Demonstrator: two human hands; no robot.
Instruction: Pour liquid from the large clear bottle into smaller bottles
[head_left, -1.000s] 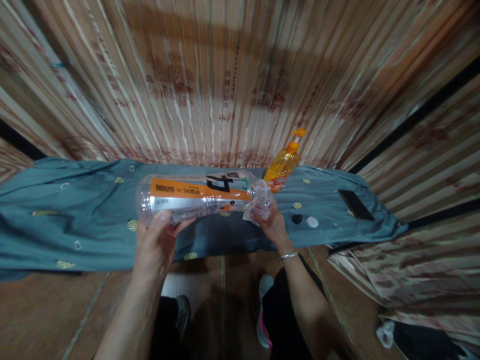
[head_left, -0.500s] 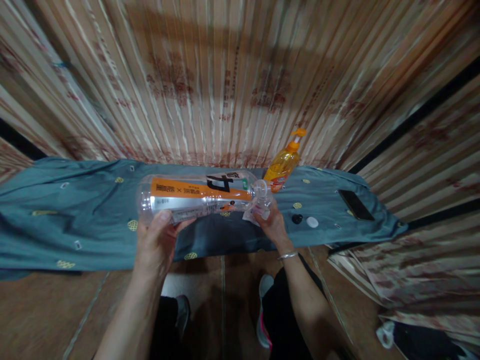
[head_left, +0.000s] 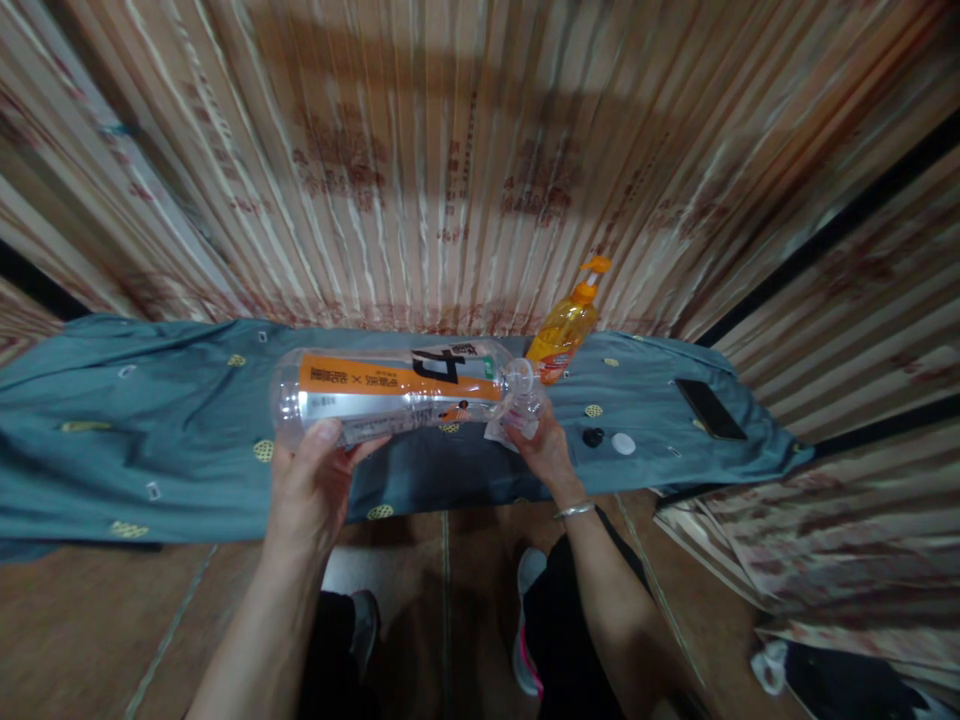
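Observation:
A large clear plastic bottle (head_left: 390, 385) with an orange and silver label lies sideways in the air, its neck pointing right. My left hand (head_left: 313, 475) is wrapped round its base end, thumb in front. At the neck, my right hand (head_left: 547, 455) has its fingers closed on a small clear, crinkly plastic piece (head_left: 504, 432); its exact kind I cannot make out. Whether that hand also touches the bottle's neck cannot be told. Just behind stands an orange pump bottle (head_left: 564, 335) of yellow liquid.
A blue-green cloth (head_left: 187, 420) covers the narrow table. On it, right of my hand, lie a small black cap (head_left: 593, 437), a white disc (head_left: 623, 443) and a dark phone (head_left: 709, 409). Patterned curtains (head_left: 465, 180) hang behind and at the right. A dark bag (head_left: 847, 680) rests on the floor.
Almost nothing differs. Both hands keep their hold, and the view has shifted very slightly.

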